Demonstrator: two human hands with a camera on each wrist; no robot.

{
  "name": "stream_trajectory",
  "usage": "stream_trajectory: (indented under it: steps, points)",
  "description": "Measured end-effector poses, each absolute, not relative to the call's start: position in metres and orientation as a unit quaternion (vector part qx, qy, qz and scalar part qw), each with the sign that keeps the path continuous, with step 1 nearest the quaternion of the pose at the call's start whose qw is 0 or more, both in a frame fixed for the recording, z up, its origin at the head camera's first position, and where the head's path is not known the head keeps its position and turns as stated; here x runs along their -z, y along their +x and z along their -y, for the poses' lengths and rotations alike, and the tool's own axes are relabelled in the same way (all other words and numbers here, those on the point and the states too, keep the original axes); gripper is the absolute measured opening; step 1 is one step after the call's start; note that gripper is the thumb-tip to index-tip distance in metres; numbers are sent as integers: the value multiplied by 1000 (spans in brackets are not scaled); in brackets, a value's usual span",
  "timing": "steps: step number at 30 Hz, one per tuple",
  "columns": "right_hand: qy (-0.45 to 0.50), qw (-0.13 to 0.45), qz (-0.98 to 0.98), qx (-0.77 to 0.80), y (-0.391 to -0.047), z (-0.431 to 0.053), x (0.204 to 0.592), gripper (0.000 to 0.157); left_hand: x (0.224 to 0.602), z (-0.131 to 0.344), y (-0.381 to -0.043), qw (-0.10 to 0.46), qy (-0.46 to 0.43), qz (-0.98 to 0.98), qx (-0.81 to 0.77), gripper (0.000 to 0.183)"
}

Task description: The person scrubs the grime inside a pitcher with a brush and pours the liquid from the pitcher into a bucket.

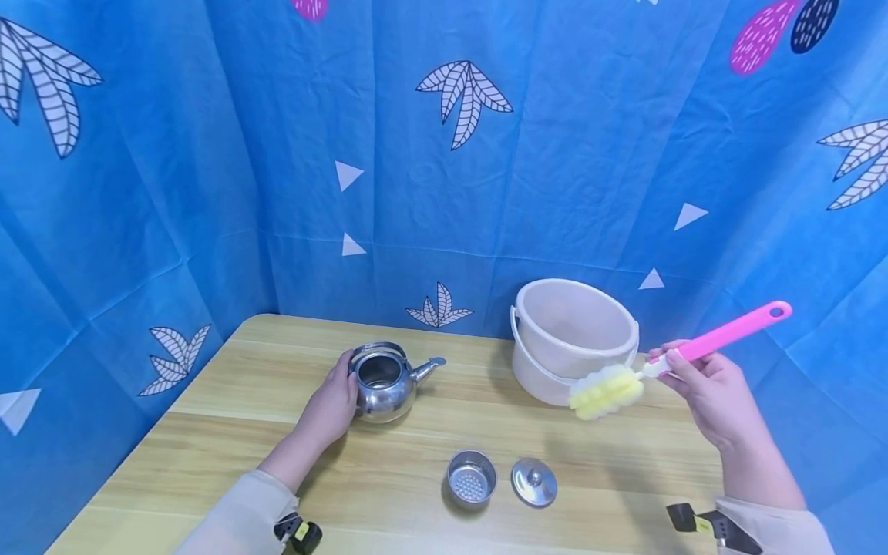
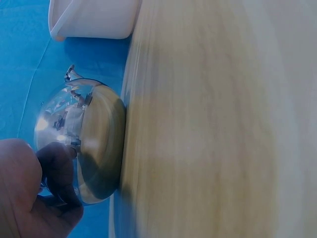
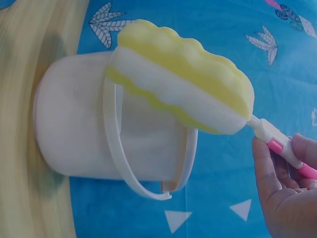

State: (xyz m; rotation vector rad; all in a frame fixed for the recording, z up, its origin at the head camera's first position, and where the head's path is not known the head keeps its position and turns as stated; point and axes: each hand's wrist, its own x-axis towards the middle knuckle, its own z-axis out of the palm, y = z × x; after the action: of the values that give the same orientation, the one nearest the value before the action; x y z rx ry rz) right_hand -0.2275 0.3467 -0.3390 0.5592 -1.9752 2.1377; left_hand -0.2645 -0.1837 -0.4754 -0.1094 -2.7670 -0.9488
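A small stainless-steel teapot (image 1: 385, 401) stands lidless on the table, its spout pointing right. My left hand (image 1: 335, 397) grips its left side near the rim; in the left wrist view the fingers (image 2: 59, 166) bend against the shiny body (image 2: 101, 134). My right hand (image 1: 714, 393) holds a sponge bottle brush by the lower part of its pink handle (image 1: 735, 331). The brush's yellow and white sponge head (image 3: 183, 79) points left, raised in front of a white bucket (image 1: 548, 370). Part of the left hand's hold is hidden behind the teapot.
A small metal strainer cup (image 1: 472, 479) with a perforated bottom sits near the front of the wooden table (image 1: 388, 493). Just right of it lies a round metal lid (image 1: 534, 482) with a knob. Blue patterned curtain (image 1: 430, 208) hangs behind the table and along its sides.
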Motion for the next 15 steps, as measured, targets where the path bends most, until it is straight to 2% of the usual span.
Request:
stream_trajectory:
  steps: [15]
  points:
    - [178,78,633,-749,-230,-382,344,26,478,185,-266,105,-34,939,326,54]
